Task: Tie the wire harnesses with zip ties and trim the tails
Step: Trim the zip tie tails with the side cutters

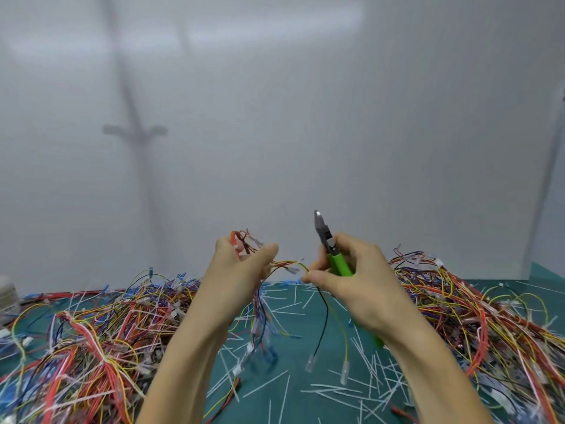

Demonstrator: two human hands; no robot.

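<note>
Now: harness (pixel 243 241) is held up off the desk (pixel 305 335), bunched in the left hand (pixel 241 267), grip wrapped closed around the wires. A few strands (pixel 287 264) run about level from that bunch rightward to the right hand (pixel 357 289), which pinches them between thumb and forefinger. Two leads with clear end housings (pixel 310 367) hang below the pinch.

The same right grip also holds the cutters (pixel 338 264) by the green handles, with the remaining fingers curled round them. Cutter long axis: nose up and away, leaning slightly left, roughly crosswise to the level strands. The nose stands above and just right of the strands, not touching. Blades apart or together: cannot tell.

Zip tie on the held harness: not resolvable, so the tail's position is unknown.

Judgement: the nose must tip down and left toward the bunch; the right hand carries the tool and the left presents the work.

Cut tails (pixel 266 382) litter the desk, and wire piles lie to the left (pixel 91 338) and right (pixel 474 316).
</note>
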